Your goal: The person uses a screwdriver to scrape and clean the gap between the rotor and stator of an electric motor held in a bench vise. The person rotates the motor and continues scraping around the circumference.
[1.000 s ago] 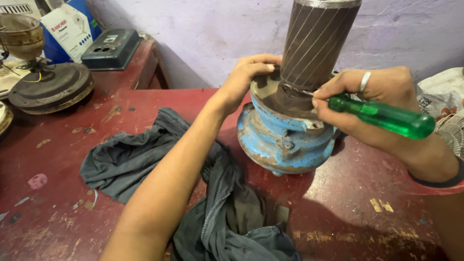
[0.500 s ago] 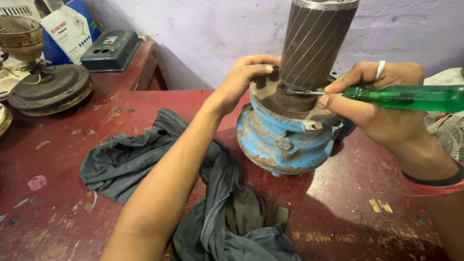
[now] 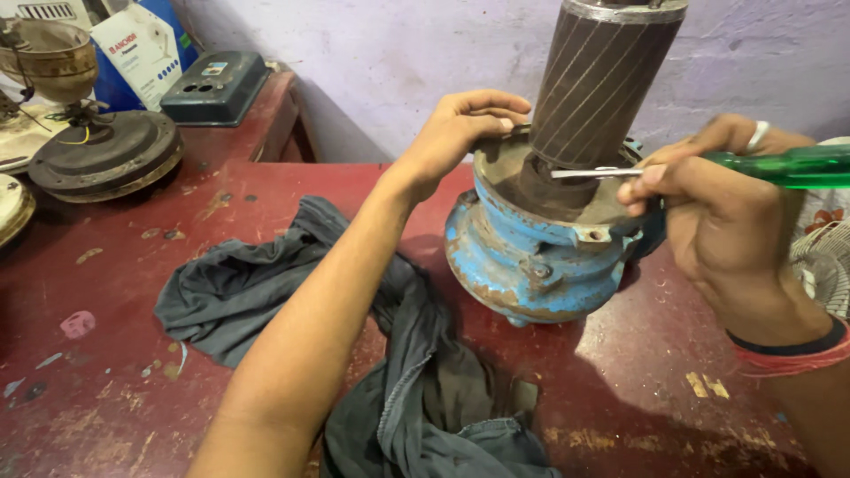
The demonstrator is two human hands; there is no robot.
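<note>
**A:** Head view, and we're right over the bench. The left hand [image 3: 460,133] is clamped on the rim of the chipped blue cast-metal motor housing [image 3: 531,257], fingers curled over the back edge, thumb in front, steadying it. That housing stands upright on the worn dark-red wooden table [image 3: 133,381], with the dark ribbed cylindrical rotor [image 3: 602,84] rising out of its top.

**B:** And the right hand [image 3: 717,221]?

**A:** Gripping the green translucent-handled screwdriver [image 3: 788,165], fist closed on the handle, forefinger run forward along the shaft. The metal blade lies nearly level, its tip touching the base of the rotor where it meets the grimy collar.

**B:** So how is that done well?

**A:** My call: keep the tip seated in the seam, lever in small bites, and keep the left hand pressing down so the housing cannot rock. The blade could skid off that greasy surface toward the left fingers.

**B:** Anything around it?

**A:** A crumpled grey cloth [image 3: 266,292] just beside the housing, under the left forearm. Far left, a dark round fan motor casing [image 3: 106,155], well apart.
</note>
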